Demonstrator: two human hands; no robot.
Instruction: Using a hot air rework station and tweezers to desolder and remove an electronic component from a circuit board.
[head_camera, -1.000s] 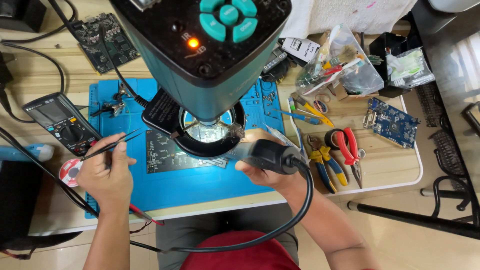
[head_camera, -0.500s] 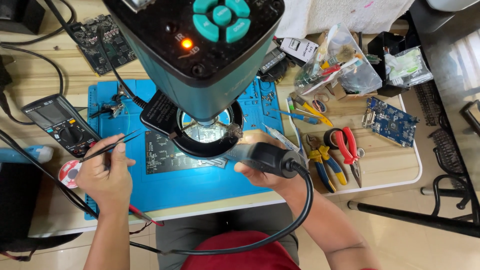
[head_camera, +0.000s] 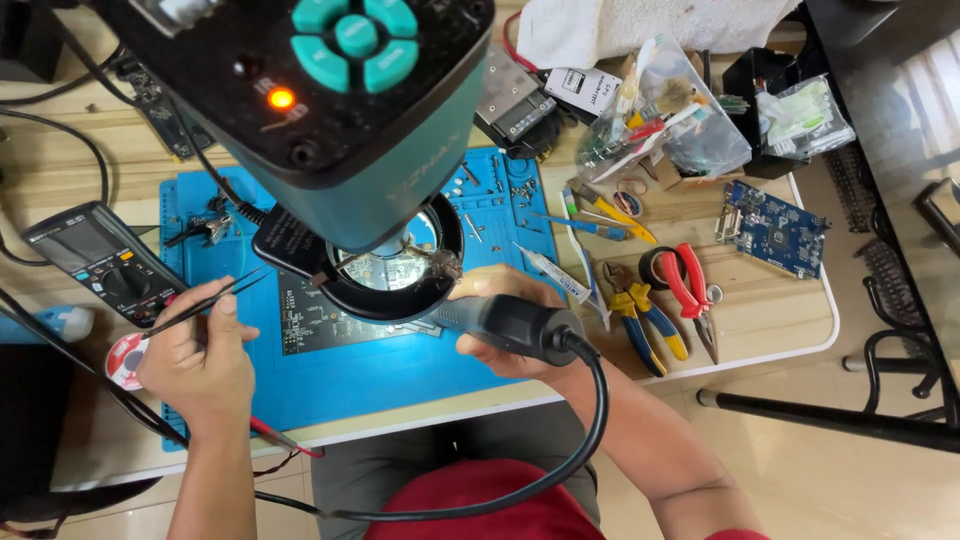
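The work sits in mid-course, as far as one can judge: the dark circuit board (head_camera: 335, 315) lies flat on the blue mat (head_camera: 400, 370) under the ring light of the microscope (head_camera: 330, 110), and both tools are pointed at it, so the rework on the board looks under way and not finished. Whether any part has been lifted or set cannot be told, because the microscope head hides the middle of the board.

The left hand (head_camera: 200, 360) is closed in a pinch on thin black tweezers (head_camera: 205, 300), whose tips reach right toward the board's left edge. The right hand (head_camera: 510, 330) is wrapped around the grey and black handle of a hot-air tool (head_camera: 505, 322), its nozzle aimed left under the ring light; a thick black cable (head_camera: 590, 420) loops from the handle down toward the person's lap.

As for containers, a clear plastic bag (head_camera: 690, 125) at the far right of the desk (head_camera: 770, 320) holds brushes and small tools, and a smaller clear bag (head_camera: 805, 115) lies just right of it with greenish contents too small to name. The mat's moulded trays at its far edge (head_camera: 500, 185) hold a few tiny screws and bits. Loose on the desk to the right lie yellow-handled pliers (head_camera: 640, 320), red-handled cutters (head_camera: 690, 290) and a blue circuit board (head_camera: 775, 230); a multimeter (head_camera: 105, 260) rests at the left.
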